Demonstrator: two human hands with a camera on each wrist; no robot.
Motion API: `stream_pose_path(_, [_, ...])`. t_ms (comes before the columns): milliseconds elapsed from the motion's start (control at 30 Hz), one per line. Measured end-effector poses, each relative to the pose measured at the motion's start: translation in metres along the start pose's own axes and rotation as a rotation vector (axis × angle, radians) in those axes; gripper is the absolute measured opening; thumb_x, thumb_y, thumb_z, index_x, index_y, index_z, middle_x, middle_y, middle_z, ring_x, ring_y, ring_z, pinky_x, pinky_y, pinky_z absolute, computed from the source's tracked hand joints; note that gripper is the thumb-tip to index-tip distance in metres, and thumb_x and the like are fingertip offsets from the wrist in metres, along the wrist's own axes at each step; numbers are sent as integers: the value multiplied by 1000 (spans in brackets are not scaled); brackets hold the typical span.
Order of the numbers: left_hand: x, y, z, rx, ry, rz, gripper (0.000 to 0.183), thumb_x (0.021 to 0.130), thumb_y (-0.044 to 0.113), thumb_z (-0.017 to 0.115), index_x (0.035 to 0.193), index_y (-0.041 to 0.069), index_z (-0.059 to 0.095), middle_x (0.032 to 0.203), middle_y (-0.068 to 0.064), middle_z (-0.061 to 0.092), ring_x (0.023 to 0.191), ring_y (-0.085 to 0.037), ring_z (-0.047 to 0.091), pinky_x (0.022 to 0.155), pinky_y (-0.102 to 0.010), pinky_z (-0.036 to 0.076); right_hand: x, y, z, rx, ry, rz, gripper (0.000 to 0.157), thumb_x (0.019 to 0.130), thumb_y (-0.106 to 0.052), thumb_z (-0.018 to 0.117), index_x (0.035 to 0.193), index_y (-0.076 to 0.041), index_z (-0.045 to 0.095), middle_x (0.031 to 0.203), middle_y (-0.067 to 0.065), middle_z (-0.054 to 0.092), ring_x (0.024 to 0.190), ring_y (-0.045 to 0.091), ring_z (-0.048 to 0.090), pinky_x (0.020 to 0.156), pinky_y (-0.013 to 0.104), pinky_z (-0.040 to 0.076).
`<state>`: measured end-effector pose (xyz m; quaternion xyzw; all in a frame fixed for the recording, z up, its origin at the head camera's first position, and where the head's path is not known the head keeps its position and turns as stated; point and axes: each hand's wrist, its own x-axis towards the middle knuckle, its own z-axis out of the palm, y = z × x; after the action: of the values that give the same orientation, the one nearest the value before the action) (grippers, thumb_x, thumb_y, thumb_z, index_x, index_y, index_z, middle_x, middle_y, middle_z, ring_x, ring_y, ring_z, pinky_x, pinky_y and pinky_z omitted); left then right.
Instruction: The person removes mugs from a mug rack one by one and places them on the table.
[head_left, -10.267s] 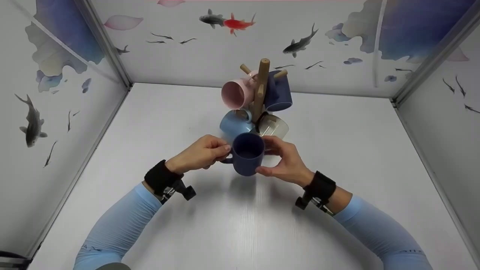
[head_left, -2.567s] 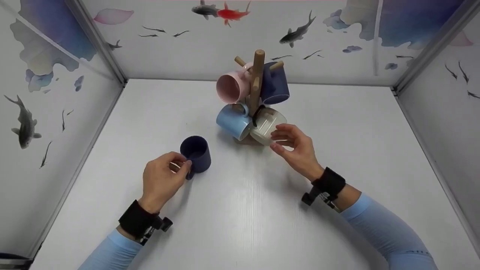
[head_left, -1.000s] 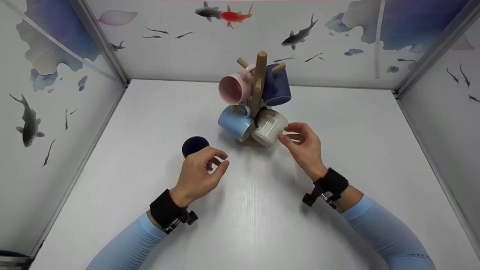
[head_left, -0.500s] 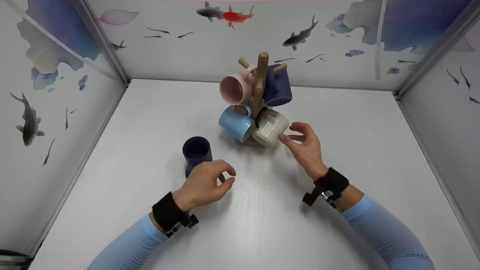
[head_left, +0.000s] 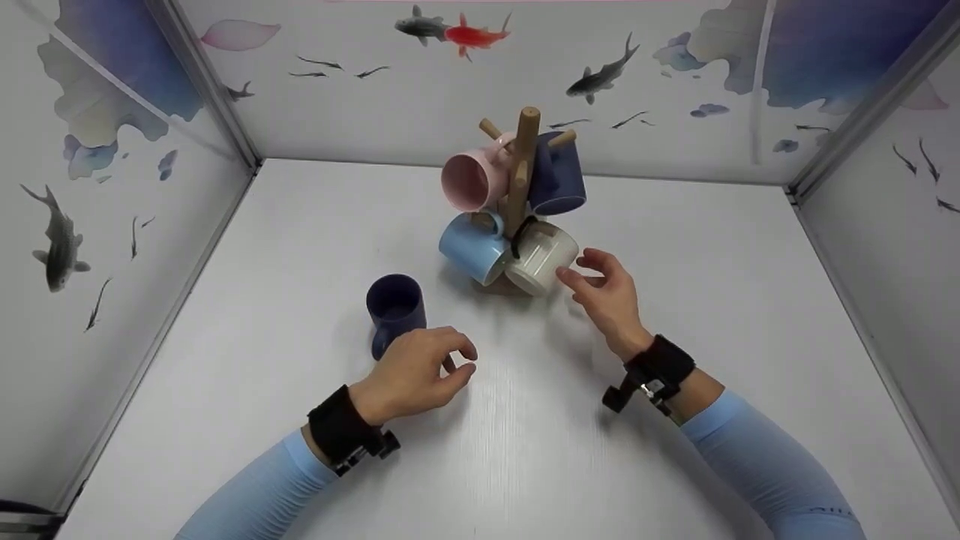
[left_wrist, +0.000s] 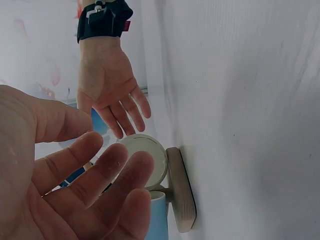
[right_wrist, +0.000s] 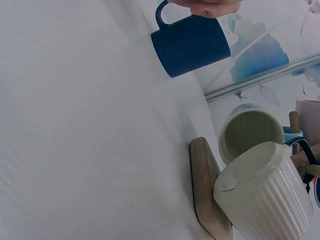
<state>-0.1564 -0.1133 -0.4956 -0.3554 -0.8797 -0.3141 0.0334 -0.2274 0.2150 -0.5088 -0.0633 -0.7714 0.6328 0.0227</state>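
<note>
A navy mug point(head_left: 397, 306) stands upright on the white table, its handle toward the person. Just in front of it hovers my left hand point(head_left: 416, 373), fingers loosely bent and holding nothing; the left wrist view shows its bare palm point(left_wrist: 30, 175). My right hand point(head_left: 611, 304) is at the right side of a cream mug point(head_left: 541, 261) with a black handle, fingers spread in a loose curve. Whether a fingertip touches that mug cannot be told. The cream mug hangs low on a wooden mug tree point(head_left: 525, 154), next to a light blue mug point(head_left: 471, 247).
Higher on the tree hang a pink mug point(head_left: 472, 180) and another dark blue mug point(head_left: 558, 180). The tree's wooden base point(right_wrist: 204, 185) rests on the table point(head_left: 300, 225). White panels printed with fish enclose the back and sides.
Both hands held the navy mug earlier; later it stood at left with my left hand on its handle. The left hand has let go and moved right. My right hand stayed by the cream mug.
</note>
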Motion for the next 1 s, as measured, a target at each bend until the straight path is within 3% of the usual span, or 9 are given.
stream_pose_path(300, [0,-2,1,5,-21,-7,12,101,21,77,108,13,81,103,-3,84,83,-18,81,75,-34,63,7,-1,5,32,-10,76,82,102,-35,82,167,-2,43,161,19,55,118,17,69,87,20,63])
stream_pose_path(467, [0,-2,1,6,-30,-8,12,101,22,77,108,13,81,104,-3,84,83,-18,81,75,-35,63,11,-2,8,74,-26,148,86,104,-39,78,171,-4,37,165,19,50,121,18,68,97,29,66])
stream_pose_path(800, [0,-2,0,7,-34,-10,12,102,22,77,108,13,80,103,-1,83,83,-18,81,75,-34,63,17,-3,15,131,-30,199,86,106,-40,76,171,-3,35,165,19,47,127,23,67,115,45,62])
stream_pose_path(1000, [0,-1,-1,4,-26,7,12,101,21,77,107,11,80,103,-3,83,83,-18,81,75,-34,63,22,-4,19,154,-77,255,88,107,-45,73,172,-3,32,168,19,49,129,22,66,118,46,60])
